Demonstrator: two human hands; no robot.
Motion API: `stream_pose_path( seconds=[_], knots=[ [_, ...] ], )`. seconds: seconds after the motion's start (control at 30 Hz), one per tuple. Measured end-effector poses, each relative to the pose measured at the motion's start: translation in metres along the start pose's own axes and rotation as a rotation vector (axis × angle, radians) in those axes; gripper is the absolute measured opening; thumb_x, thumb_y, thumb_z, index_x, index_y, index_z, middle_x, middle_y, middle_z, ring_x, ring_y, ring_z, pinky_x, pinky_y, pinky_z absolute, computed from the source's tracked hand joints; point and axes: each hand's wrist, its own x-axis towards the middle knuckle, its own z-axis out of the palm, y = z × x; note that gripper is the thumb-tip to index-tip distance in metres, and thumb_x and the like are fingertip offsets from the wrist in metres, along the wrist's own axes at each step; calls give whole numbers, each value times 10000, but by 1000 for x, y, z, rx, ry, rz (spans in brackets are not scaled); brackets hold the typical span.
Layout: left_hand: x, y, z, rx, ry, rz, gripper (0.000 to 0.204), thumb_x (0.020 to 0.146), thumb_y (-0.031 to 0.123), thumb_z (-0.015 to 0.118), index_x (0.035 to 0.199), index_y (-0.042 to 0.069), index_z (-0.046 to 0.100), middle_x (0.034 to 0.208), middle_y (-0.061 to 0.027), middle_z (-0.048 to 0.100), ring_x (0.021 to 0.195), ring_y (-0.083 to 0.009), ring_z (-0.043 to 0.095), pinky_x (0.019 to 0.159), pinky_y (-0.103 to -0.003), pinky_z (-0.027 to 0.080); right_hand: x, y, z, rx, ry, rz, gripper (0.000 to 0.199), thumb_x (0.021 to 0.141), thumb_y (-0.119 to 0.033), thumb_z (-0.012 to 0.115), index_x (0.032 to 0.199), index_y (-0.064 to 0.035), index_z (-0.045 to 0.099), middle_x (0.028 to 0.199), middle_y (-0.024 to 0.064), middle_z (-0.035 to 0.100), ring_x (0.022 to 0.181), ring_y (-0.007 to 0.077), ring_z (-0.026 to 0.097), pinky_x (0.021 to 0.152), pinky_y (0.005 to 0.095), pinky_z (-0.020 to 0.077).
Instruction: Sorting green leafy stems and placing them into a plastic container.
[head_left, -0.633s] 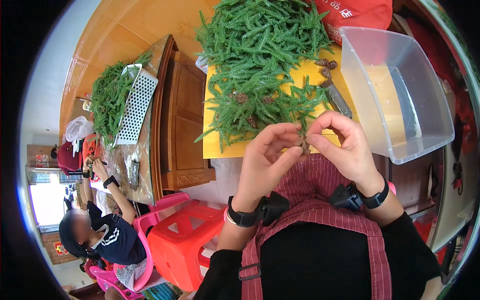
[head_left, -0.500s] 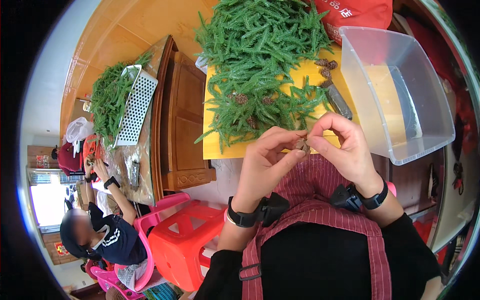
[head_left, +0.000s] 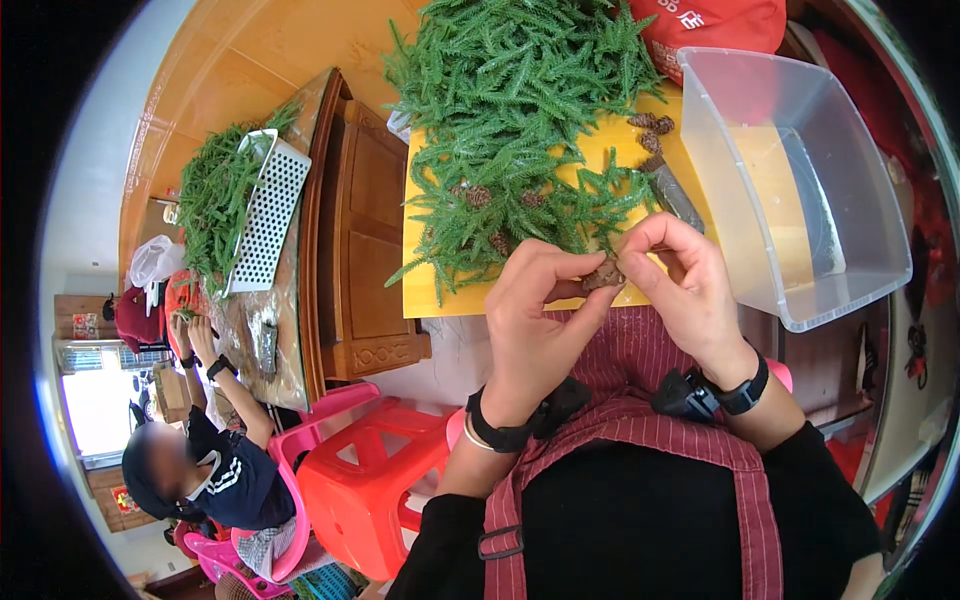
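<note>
A small brown pine cone (head_left: pixel 603 277) is pinched between the thumb and fingers of my left hand (head_left: pixel 540 320), above the table's near edge. My right hand (head_left: pixel 690 290) is closed at the right end of the cone, thumb against forefinger. Whatever sits between those right fingertips is too small to make out. Just beyond my hands, green artificial pine sprigs (head_left: pixel 520 215) lie with several pine cones (head_left: pixel 478 197) among them. Farther right, more cones (head_left: pixel 650 124) rest beside a dark grey bar-shaped bundle (head_left: pixel 677 198).
The yellow tabletop (head_left: pixel 425 290) carries a large heap of sprigs (head_left: pixel 520 80). A clear plastic bin (head_left: pixel 790 200) stands at the right, a red bag (head_left: pixel 715 30) behind it. At the left are a red stool (head_left: pixel 350 490), a white perforated basket (head_left: pixel 270 215) and a seated co-worker (head_left: pixel 235 480) handling something small.
The pine cone has been turned in my left fingers and now shows more of its side. My hands have shifted slightly. The co-worker's hands have moved a little.
</note>
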Motion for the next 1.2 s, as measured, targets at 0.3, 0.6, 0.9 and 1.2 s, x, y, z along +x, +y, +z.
stream_pose_path(
  seconds=[0.3,0.6,0.9,1.2],
  knots=[
    [3,-3,13,-84,-33,-40,278,672,-87,680,919,-38,563,898,-66,507,807,-135,589,704,-237,523,-4,15,-13,716,28,134,223,830,-24,556,1047,-7,508,985,75,582,908,125,561,779,260,463],
    [3,-13,16,4,19,-203,384,627,-18,740,953,4,539,925,-54,584,718,-99,576,593,-205,483,-2,27,-25,380,23,39,103,885,-89,483,971,-43,516,1049,119,579,939,157,572,763,259,476],
    [-18,-49,43,791,-98,-72,508,655,277,738,1029,11,520,916,-126,585,614,-226,565,570,-322,460,7,13,-37,293,60,-152,120,901,-79,450,1008,-34,483,984,54,536,963,141,539,775,259,472],
    [-18,-69,51,1070,-122,-101,362,702,198,651,1009,53,525,841,-125,580,720,-286,599,570,-378,480,-3,23,-41,326,63,-200,182,852,-9,509,1030,-2,471,1010,53,527,971,130,534,794,256,461]
  ],
)
